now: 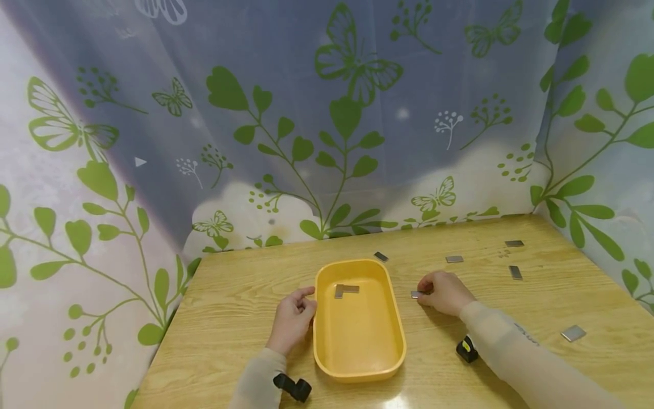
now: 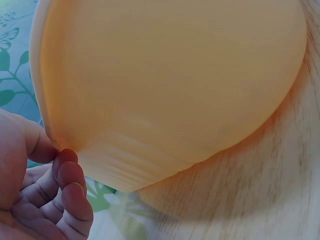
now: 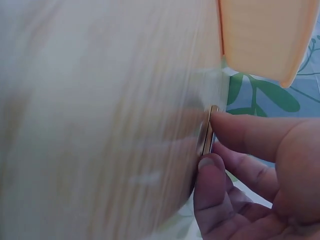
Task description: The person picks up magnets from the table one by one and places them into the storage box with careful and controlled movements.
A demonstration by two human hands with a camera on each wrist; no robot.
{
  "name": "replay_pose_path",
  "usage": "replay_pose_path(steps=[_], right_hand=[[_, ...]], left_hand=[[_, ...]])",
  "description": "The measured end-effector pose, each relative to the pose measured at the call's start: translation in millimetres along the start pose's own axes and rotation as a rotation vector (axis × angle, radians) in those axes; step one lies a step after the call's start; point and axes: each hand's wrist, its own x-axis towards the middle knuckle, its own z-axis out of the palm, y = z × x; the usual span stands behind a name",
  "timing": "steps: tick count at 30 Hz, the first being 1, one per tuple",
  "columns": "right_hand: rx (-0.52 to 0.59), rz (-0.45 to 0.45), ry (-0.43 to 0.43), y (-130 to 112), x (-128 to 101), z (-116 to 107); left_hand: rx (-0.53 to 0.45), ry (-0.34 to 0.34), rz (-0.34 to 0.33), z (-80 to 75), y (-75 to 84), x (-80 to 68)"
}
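A yellow plastic tray [image 1: 360, 343] stands on the wooden table, and two small flat metal pieces [image 1: 350, 289] lie in it near its far end. My left hand [image 1: 292, 319] is at the tray's left side; in the left wrist view its thumb and fingertips pinch the tray's rim. To the right of the tray, my right hand [image 1: 445, 293] holds a small flat metal block [image 3: 210, 131] between thumb and fingers. That block is close against the tabletop, partly covered by the fingertips.
Several more metal blocks lie on the wooden table [image 1: 240, 295]: a dark one [image 1: 381, 257] just behind the tray, others toward the back right, and one [image 1: 574, 333] by the right forearm. A curtain [image 1: 286, 170] with leaves and butterflies hangs along the table's back edge.
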Motion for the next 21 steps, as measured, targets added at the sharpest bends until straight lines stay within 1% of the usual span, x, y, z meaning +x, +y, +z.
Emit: replay_pose_path(steps=[12,21], right_hand=[[-0.031,0.000,0.007,-0.4,3.9,0.1],[-0.043,0.055,-0.028,-6.7,3.1,-0.4]], left_hand=[[-0.017,-0.003,0.004,0.1,-0.2,0.5],[-0.024,0.002,-0.002,-0.1,0.8,-0.2]])
